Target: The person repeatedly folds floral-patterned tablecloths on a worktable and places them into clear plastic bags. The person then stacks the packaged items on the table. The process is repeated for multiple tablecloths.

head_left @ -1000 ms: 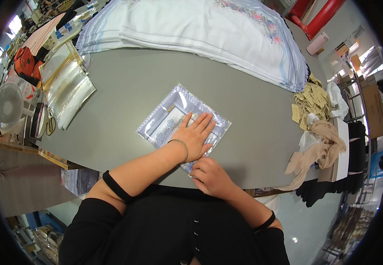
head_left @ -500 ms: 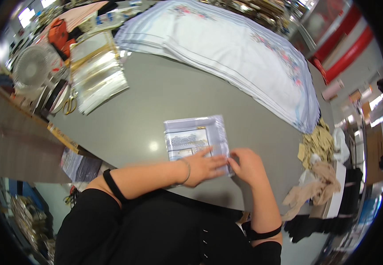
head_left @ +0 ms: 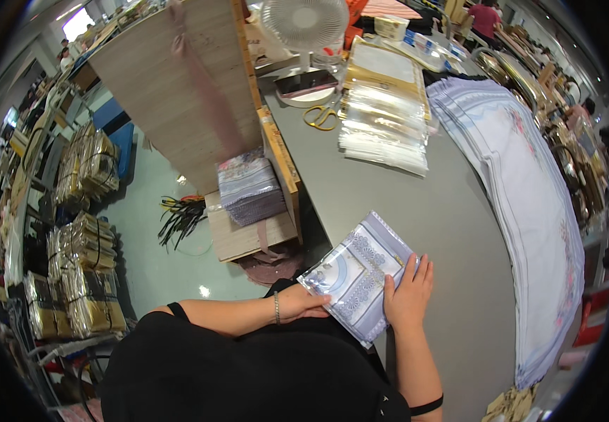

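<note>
Near: two hands (head_left: 410,294), one packet (head_left: 358,276). Far: one fan (head_left: 304,22), one phone (head_left: 306,83), one pair of scissors (head_left: 322,117). Right: one cloth pile (head_left: 515,190).

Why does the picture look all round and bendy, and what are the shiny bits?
Head view: fisheye lens, so straight edges curve and the corners go black; head view: light glares off the clear bags and glints on the wrapped packet; head view: a lamp-like bright spot shines on the floor.

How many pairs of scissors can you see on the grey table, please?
1: the gold-handled scissors, just left of the clear bags and below the phone in the picture, apart from the wrapped cloth. Any under the bags would be hidden.
</note>
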Tool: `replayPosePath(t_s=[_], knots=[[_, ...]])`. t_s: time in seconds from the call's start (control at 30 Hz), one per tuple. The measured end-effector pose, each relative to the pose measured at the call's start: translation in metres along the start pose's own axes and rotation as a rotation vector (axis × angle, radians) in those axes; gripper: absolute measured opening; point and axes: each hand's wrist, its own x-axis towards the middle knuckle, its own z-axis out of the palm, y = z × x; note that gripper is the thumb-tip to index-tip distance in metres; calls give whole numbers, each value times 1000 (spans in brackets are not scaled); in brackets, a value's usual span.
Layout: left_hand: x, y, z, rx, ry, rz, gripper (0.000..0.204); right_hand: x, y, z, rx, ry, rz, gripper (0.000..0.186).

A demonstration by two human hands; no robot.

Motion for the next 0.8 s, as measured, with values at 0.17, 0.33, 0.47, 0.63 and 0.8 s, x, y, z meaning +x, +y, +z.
replayPosePath(t_s=[0.17, 0.33, 0.47, 0.63, 0.8], knots=[[4, 8, -12, -85, -7, 43, 31, 13, -11, -7, -18, -46, 100, 69], [25, 33, -24, -220, -26, 248, 27, -5, -19, -26, -116, -54, 73, 65], [27, 29, -49, -410, 32, 362, 25, -10, -24, -56, -54, -482, 276, 57], [18, -16, -33, -158, -347, -19, 49, -4, -36, -58, -46, 111, -265, 50], [-7, 25, -11, -42, 210, 369, 39, -13, -37, -38, 206, -81, -359, 50]])
